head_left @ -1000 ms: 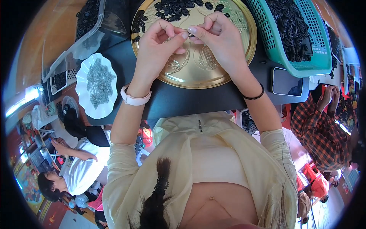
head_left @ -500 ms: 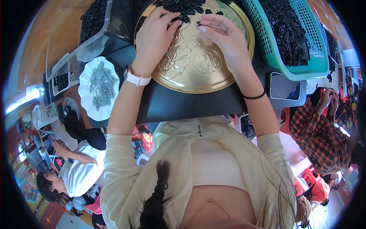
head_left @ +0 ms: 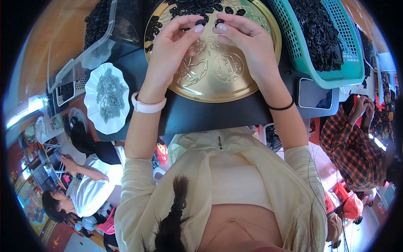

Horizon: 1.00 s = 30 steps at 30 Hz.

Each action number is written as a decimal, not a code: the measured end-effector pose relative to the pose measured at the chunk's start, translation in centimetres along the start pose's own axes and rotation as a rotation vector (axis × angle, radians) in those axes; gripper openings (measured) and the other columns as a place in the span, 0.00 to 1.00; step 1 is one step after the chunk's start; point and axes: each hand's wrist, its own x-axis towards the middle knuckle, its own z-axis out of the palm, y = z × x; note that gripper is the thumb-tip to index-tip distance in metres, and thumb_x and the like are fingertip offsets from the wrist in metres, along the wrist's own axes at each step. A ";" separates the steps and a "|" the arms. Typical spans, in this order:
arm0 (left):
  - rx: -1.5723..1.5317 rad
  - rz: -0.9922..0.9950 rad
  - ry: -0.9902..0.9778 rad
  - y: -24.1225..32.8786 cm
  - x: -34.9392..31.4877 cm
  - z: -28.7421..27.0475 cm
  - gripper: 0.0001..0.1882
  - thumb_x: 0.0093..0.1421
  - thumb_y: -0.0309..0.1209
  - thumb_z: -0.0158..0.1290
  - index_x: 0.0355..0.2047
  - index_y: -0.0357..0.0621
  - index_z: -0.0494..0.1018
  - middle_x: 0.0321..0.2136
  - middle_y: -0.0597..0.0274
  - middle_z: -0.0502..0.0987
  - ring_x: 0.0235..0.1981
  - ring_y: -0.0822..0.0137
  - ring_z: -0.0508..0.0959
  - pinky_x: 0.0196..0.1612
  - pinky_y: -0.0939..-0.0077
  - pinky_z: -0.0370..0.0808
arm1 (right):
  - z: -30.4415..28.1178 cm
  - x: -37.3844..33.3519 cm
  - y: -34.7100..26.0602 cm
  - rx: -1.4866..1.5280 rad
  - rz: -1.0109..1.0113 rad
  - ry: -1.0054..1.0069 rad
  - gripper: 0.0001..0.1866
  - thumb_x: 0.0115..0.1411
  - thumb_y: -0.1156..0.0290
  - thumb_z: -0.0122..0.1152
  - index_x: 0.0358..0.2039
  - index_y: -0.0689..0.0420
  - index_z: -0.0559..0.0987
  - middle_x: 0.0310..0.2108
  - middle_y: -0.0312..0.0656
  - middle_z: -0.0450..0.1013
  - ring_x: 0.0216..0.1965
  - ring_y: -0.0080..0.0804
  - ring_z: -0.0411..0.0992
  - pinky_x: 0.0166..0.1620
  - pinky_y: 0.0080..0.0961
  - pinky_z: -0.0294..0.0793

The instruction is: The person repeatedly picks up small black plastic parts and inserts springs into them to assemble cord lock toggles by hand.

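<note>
Left hand (head_left: pixel 167 52) and right hand (head_left: pixel 256 48) are both raised over the round gold tray (head_left: pixel 218 91), side by side with a narrow gap between their fingertips. The left one pinches a small black oval piece (head_left: pixel 201 22) between thumb and forefinger; the right one likewise grips a second small black piece (head_left: pixel 219 22), partly covered by the fingers. Both pieces are above the tray's far half. More black oval pieces (head_left: pixel 195 7) lie heaped at the tray's far side, with a few loose ones along its far left edge.

The tray sits on a dark bench (head_left: pixel 197 116). Left of the tray, a white scalloped dish (head_left: pixel 89 98) holds a mound of small grey, glinting parts (head_left: pixel 111 94); farther off on that side, a clear plastic bin (head_left: pixel 79 54) has black parts in it. Close by the tray's right side stands a green perforated basket (head_left: pixel 336 82) filled with black looped pieces (head_left: pixel 317 42). Nearer the person, also to the tray's right, lies a smartphone (head_left: pixel 314 94) with a dark screen.
</note>
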 end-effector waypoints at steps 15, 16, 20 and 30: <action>-0.021 0.102 -0.010 0.0 -0.3 -0.4 0.15 0.58 0.28 0.53 0.45 0.42 0.68 0.38 0.62 0.76 0.37 0.72 0.78 0.30 0.86 0.76 | 0.3 -0.3 -0.1 -0.009 -0.016 0.030 0.13 0.53 0.72 0.63 0.40 0.60 0.77 0.33 0.38 0.76 0.33 0.17 0.73 0.35 0.12 0.72; -0.012 0.089 -0.010 0.0 -0.2 -0.5 0.14 0.58 0.27 0.53 0.45 0.41 0.69 0.37 0.62 0.77 0.37 0.72 0.78 0.30 0.87 0.75 | 0.3 -0.3 -0.1 -0.025 -0.021 0.031 0.13 0.53 0.72 0.63 0.39 0.60 0.78 0.33 0.37 0.76 0.33 0.17 0.72 0.34 0.11 0.71; -0.018 0.055 -0.013 0.3 -0.3 -0.3 0.14 0.57 0.26 0.54 0.44 0.39 0.70 0.35 0.62 0.78 0.37 0.73 0.79 0.31 0.88 0.75 | 0.3 -0.4 -0.1 -0.064 -0.075 0.027 0.12 0.53 0.73 0.63 0.39 0.61 0.78 0.32 0.37 0.76 0.32 0.16 0.72 0.35 0.12 0.70; -0.011 0.064 -0.046 0.1 -0.4 -0.1 0.14 0.57 0.27 0.55 0.44 0.39 0.72 0.36 0.62 0.78 0.37 0.74 0.78 0.33 0.87 0.76 | -0.1 -0.2 0.0 -0.057 -0.022 -0.057 0.12 0.54 0.73 0.62 0.39 0.62 0.78 0.33 0.38 0.76 0.34 0.19 0.73 0.38 0.14 0.72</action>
